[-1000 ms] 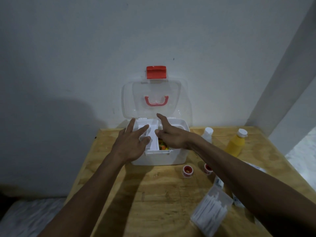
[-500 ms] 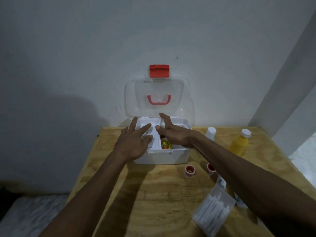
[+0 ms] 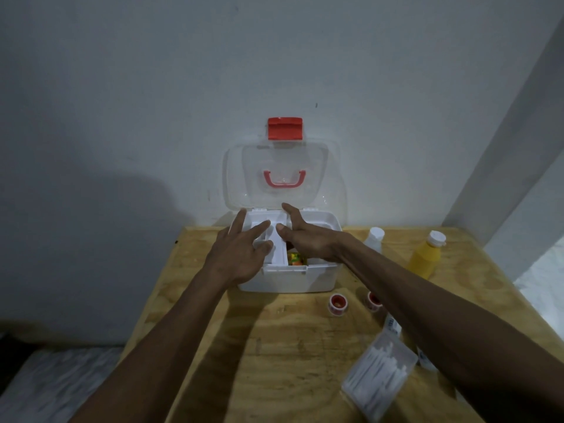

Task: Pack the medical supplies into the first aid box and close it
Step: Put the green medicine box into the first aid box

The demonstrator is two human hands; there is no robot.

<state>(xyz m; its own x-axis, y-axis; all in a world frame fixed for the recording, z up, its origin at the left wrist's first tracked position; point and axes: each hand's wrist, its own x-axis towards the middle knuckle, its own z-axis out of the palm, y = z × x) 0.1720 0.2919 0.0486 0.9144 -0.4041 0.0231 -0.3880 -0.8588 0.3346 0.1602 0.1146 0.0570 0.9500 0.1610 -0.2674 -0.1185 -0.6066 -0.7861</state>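
The white first aid box (image 3: 290,279) stands open at the back of the wooden table (image 3: 274,346). Its clear lid (image 3: 283,166), with a red latch (image 3: 285,128), leans upright against the wall. A white inner tray (image 3: 276,251) sits in the box, and something orange and green (image 3: 295,258) shows beside it. My left hand (image 3: 238,254) lies on the tray's left half with fingers spread. My right hand (image 3: 308,239) covers the right half, its thumb by the tray's middle ridge. Neither hand visibly grips anything.
Right of the box stand a white bottle (image 3: 374,239) and a yellow bottle (image 3: 425,254). Two small red-rimmed pots (image 3: 338,304) (image 3: 374,300) sit in front of the box. A clear case of cotton swabs (image 3: 380,370) and a small tube (image 3: 392,325) lie near my right forearm.
Both hands stay over the tray in nearly the same pose. The view has shifted slightly, and the fingers reach a little further back into the box.
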